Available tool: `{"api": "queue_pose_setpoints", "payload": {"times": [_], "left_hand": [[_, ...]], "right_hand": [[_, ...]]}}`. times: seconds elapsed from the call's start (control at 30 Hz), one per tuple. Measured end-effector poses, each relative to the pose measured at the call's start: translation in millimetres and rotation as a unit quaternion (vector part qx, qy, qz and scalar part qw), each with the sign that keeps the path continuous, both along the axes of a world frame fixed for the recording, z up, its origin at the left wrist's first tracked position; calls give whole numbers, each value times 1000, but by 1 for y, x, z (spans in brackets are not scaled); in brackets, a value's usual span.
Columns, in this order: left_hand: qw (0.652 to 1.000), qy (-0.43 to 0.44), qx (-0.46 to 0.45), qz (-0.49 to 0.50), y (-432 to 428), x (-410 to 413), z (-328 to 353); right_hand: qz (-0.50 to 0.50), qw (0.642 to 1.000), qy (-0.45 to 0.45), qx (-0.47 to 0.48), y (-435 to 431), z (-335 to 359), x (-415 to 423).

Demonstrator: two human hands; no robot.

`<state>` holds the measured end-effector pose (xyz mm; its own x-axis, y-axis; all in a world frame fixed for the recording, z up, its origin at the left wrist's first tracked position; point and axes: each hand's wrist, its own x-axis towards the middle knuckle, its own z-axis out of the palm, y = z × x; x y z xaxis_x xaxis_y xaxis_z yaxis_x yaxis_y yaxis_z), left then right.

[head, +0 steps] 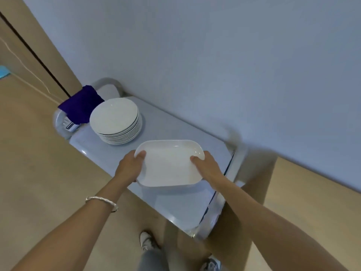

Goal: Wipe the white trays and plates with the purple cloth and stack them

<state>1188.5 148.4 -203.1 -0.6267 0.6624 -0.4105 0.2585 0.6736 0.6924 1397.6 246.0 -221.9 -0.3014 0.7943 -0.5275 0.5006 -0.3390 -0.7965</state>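
Cloth [81, 106], purple, hangs over the handle [105, 82] at the far-left end of the cart [175, 126]. It's just beside the plates [115, 118], a stack of round white ones sitting on the cart top, left part. Bracelet [101, 201] on the left wrist. Left hand [130, 166] grips the left short edge of the tray [170, 163], thumb on the rim, fingers curled under. Tray is white, rounded rect., held btwn both hands over the cart's middle, apart from the plates. Can't tell if it touches the top or sits just above. Right hand [205, 165] grips the right short edge, thumb over the rim too. Cart stands against a pale wall [214, 55].
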Motion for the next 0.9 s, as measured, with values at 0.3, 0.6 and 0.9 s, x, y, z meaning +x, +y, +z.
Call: {"api": "queue_pose_setpoints", "payload": {"times": [0.3, 0.6, 0.9], "left_hand": [[970, -17, -68, -234, 119, -95, -90], [934, 1, -115, -339, 168, -122, -144], [910, 51, -83, -403, 164, -111, -102]], "right_hand": [[-185, 976, -52, -100, 22, -76, -71], [-281, 945, -72, -151, 22, -112, -101], [-153, 970, -159, -107, 16, -83, -96]]}}
